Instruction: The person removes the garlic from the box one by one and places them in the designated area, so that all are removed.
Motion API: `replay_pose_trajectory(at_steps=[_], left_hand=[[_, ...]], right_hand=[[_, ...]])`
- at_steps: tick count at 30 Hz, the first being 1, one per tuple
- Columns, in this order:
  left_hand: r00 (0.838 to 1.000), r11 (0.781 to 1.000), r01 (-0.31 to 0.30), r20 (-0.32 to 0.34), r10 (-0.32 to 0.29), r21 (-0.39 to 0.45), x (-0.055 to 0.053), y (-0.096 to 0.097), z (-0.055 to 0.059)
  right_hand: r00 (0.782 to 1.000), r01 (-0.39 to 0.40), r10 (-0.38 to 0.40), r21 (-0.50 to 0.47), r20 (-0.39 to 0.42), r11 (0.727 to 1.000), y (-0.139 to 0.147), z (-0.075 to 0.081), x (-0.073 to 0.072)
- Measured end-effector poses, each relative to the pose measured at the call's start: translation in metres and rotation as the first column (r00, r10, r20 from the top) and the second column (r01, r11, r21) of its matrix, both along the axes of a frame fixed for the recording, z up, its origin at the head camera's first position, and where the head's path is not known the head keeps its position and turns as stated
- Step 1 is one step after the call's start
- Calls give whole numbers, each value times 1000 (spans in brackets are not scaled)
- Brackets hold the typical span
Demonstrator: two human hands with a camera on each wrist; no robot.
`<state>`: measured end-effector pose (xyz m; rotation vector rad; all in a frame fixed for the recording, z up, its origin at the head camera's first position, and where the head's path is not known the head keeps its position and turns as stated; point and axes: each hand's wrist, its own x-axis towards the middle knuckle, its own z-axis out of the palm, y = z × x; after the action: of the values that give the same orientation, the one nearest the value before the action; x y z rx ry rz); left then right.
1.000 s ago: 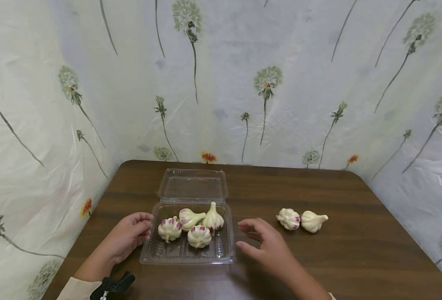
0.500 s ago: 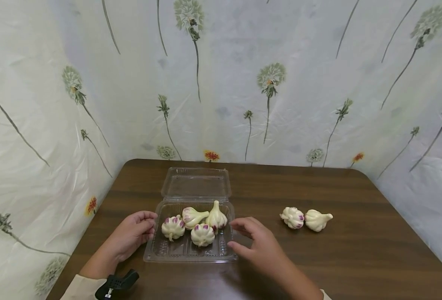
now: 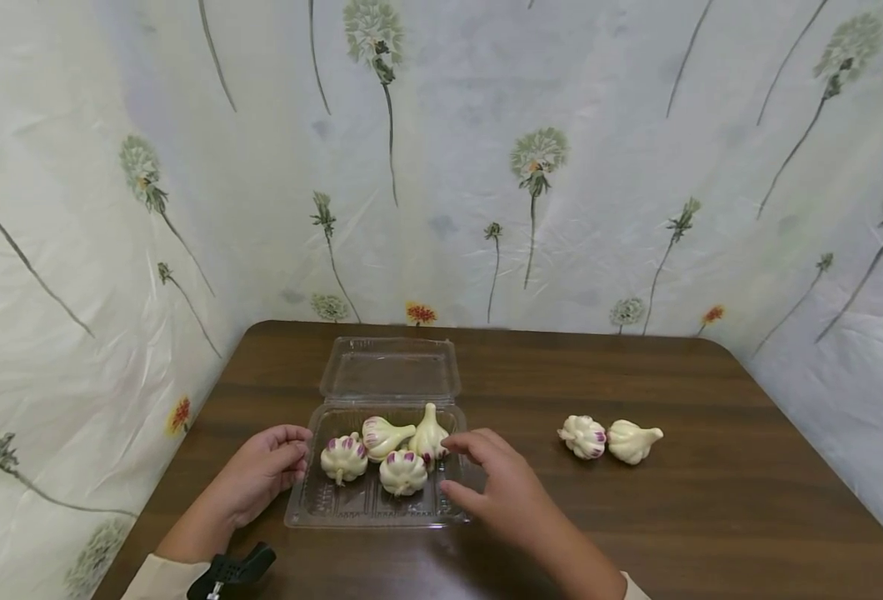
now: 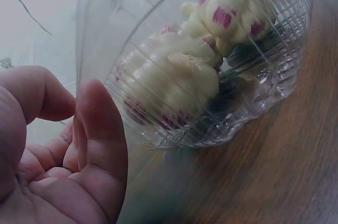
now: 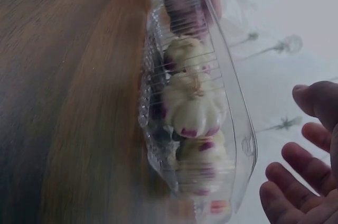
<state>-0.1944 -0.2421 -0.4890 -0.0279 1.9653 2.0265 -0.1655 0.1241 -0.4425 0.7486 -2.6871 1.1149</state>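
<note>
A clear plastic clamshell box [image 3: 370,525] stands on the table with its lid [image 3: 391,371] folded back. Several garlic bulbs lie in its base, among them a purple-streaked one [image 3: 344,459] at the left and a paler one [image 3: 428,437] at the back right. My left hand [image 3: 265,468] pinches the box's left rim between thumb and finger, as the left wrist view also shows. Over the right rim hovers my right hand [image 3: 500,487], thumb and fingers spread with nothing between them. Its fingertips are close to the pale bulb; contact cannot be made out.
Two more garlic bulbs, one purple-marked [image 3: 583,437] and one pale [image 3: 632,442], lie side by side on the brown wooden table [image 3: 711,517], right of the box. A flower-printed sheet [image 3: 441,167] hangs behind and at both sides.
My right hand has moved left, from beside the box to over its right rim. The left hand keeps its place at the left rim. The garlic bulbs have stayed put.
</note>
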Motion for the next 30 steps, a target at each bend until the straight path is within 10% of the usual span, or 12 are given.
replay_pose_trajectory(at_steps=[30], left_hand=[[999, 999, 42, -26, -42, 16, 1, -2, -1]], right_hand=[[991, -116, 109, 105, 74, 988, -27, -5, -9]])
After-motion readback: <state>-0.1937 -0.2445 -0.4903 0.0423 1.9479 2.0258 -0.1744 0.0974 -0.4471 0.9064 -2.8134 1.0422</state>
